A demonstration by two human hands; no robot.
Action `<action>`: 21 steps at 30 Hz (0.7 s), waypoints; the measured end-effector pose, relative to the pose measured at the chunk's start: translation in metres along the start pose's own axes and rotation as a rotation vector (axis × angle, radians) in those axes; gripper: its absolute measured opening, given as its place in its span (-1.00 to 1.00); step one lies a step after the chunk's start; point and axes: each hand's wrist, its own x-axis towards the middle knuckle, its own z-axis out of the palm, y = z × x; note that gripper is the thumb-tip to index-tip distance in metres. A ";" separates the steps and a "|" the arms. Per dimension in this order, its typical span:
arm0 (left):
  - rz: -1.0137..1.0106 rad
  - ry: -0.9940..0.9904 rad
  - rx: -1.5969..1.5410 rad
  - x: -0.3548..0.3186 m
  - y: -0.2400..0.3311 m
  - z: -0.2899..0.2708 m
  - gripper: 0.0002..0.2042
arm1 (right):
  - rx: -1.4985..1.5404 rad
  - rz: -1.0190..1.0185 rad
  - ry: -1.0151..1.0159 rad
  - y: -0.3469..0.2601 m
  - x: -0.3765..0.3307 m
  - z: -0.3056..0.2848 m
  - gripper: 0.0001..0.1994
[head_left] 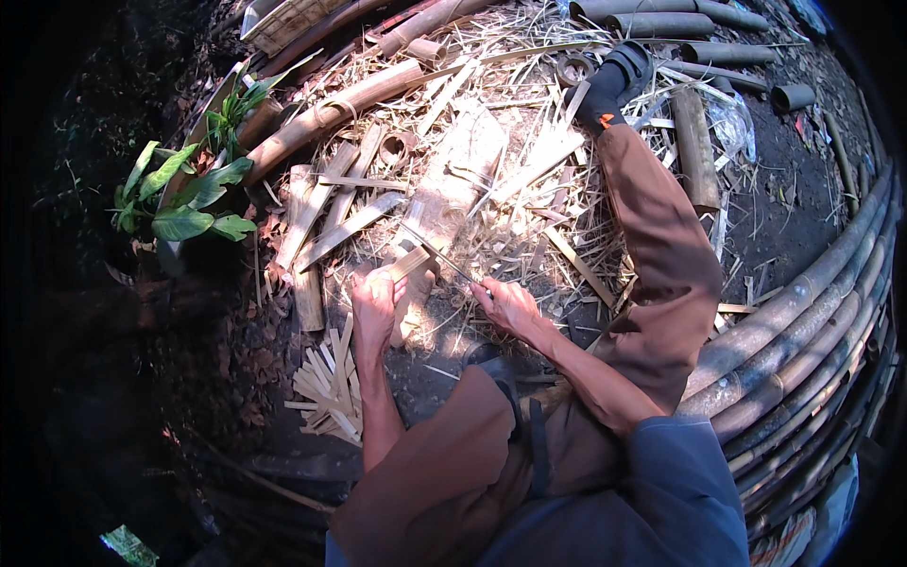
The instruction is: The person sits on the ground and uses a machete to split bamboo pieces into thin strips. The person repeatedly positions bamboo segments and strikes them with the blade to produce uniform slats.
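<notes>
On ground: left hand grips bamboo piece; right hand knife.

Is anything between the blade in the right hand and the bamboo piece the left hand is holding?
Nothing visible. The right hand holds a thin blade that runs up-left to the bamboo piece gripped by the left hand. Only loose shavings lie on the ground around them.

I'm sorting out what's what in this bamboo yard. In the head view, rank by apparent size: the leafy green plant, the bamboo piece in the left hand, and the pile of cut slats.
1. Leafy green plant, largest.
2. Pile of cut slats.
3. Bamboo piece in the left hand, smallest showing; the hand hides part.
Fisheye bending makes the top two unsure.
</notes>
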 end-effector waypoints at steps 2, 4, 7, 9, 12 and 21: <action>-0.017 -0.004 -0.198 0.012 -0.001 -0.002 -0.77 | -0.022 0.138 0.024 0.012 0.017 0.000 -0.67; -0.009 0.005 0.107 -0.002 0.009 0.014 -0.78 | -0.127 0.016 0.064 0.025 0.022 -0.003 -0.66; 0.009 0.131 -0.014 0.009 -0.003 0.002 -0.77 | 0.046 0.013 -0.019 0.007 -0.001 0.020 -0.64; -0.013 0.167 -0.046 0.008 -0.007 0.003 -0.73 | 0.038 -0.034 -0.012 -0.016 -0.018 0.016 -0.63; -0.013 0.178 -0.115 0.015 -0.005 0.020 -0.75 | 0.083 -0.040 0.179 0.038 -0.002 0.035 -0.61; 0.043 0.177 -0.090 0.016 0.000 0.029 -0.79 | 0.172 0.130 -0.052 0.025 0.004 0.000 -0.56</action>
